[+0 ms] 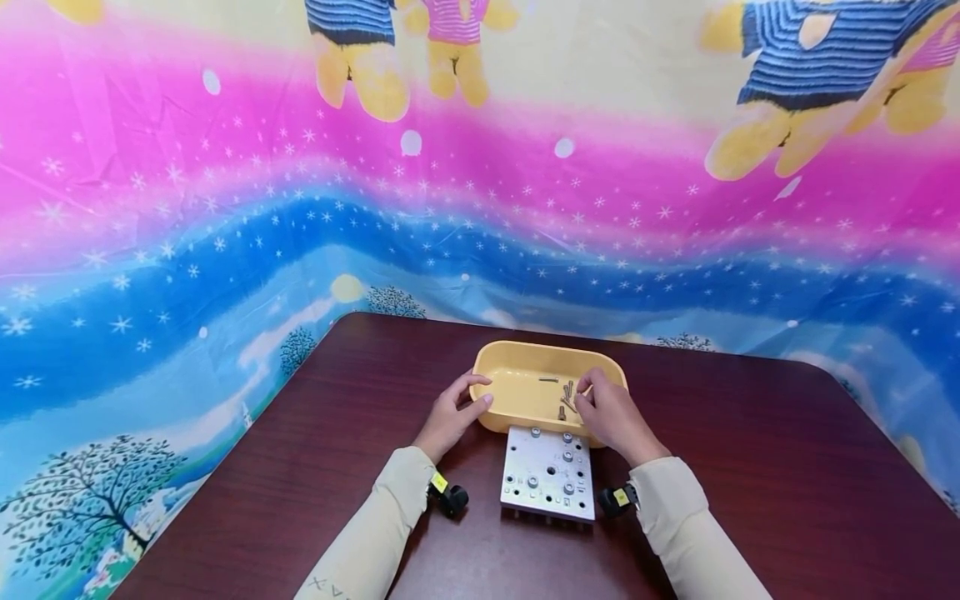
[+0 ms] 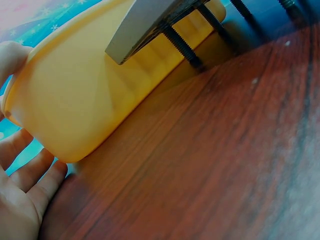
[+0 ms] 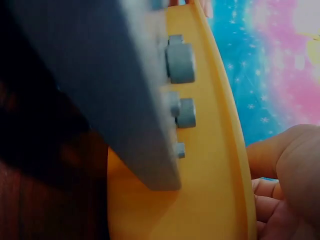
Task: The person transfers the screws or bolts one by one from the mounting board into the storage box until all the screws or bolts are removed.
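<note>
A yellow plastic tray (image 1: 517,396) stands on the table, with several small metal screws (image 1: 562,412) lying inside toward its right end. My left hand (image 1: 448,417) holds the tray's left end, thumb and index finger at the rim; in the left wrist view the other fingers (image 2: 47,187) spread outside the corner. My right hand (image 1: 618,417) reaches over the right end with bent fingers close to the screws. Whether its fingertips pinch a screw is hidden. In front of the tray, a silvery metal plate (image 1: 551,492) carries several socket-head bolts (image 1: 567,456), their threaded shanks (image 2: 180,42) protruding below.
The dark reddish-brown table (image 1: 360,483) extends to both sides. A patterned cloth (image 1: 450,217) hangs behind it. The metal plate sits close against the tray's near side, between both forearms. Black wrist cameras (image 1: 450,498) are strapped near each cuff.
</note>
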The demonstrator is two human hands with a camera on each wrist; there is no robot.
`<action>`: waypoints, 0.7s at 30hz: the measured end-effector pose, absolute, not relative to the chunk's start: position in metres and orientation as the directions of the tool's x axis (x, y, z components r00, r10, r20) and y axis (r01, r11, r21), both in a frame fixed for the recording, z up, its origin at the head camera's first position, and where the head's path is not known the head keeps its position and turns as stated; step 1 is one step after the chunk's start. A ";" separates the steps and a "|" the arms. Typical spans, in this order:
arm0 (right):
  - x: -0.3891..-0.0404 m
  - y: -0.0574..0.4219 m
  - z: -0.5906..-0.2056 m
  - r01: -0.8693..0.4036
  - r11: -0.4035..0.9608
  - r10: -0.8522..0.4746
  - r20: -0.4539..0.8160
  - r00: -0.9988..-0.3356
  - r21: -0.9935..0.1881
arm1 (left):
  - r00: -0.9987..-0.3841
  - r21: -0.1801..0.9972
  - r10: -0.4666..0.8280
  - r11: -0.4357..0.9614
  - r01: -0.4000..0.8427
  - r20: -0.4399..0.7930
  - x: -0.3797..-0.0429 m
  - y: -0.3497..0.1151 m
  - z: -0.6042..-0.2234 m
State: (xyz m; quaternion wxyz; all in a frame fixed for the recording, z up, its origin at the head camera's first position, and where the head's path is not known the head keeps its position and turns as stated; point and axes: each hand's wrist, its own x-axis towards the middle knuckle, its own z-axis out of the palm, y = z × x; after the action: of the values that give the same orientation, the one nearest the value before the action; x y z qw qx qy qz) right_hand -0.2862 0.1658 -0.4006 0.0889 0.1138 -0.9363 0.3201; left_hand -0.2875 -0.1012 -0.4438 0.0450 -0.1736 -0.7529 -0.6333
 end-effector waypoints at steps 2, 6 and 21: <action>-0.287 0.167 -0.402 -0.269 0.774 -0.159 0.234 -0.959 -0.573 | -0.935 0.938 0.207 0.137 0.318 0.287 -0.287 -0.101 -0.443; -0.288 0.169 -0.404 -0.253 0.782 -0.161 0.207 -0.965 -0.570 | -0.936 0.938 0.212 0.143 0.315 0.282 -0.287 -0.101 -0.443; -0.290 0.166 -0.407 -0.238 0.823 -0.167 0.182 -0.969 -0.516 | -0.936 0.939 0.206 0.135 0.316 0.285 -0.288 -0.101 -0.444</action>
State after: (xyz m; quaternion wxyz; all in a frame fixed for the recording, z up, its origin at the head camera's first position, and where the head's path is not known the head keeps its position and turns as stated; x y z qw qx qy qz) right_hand -0.2902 0.1663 -0.4068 0.0646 0.1063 -0.9525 0.2780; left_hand -0.2878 -0.1006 -0.4445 0.0432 -0.1736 -0.7521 -0.6343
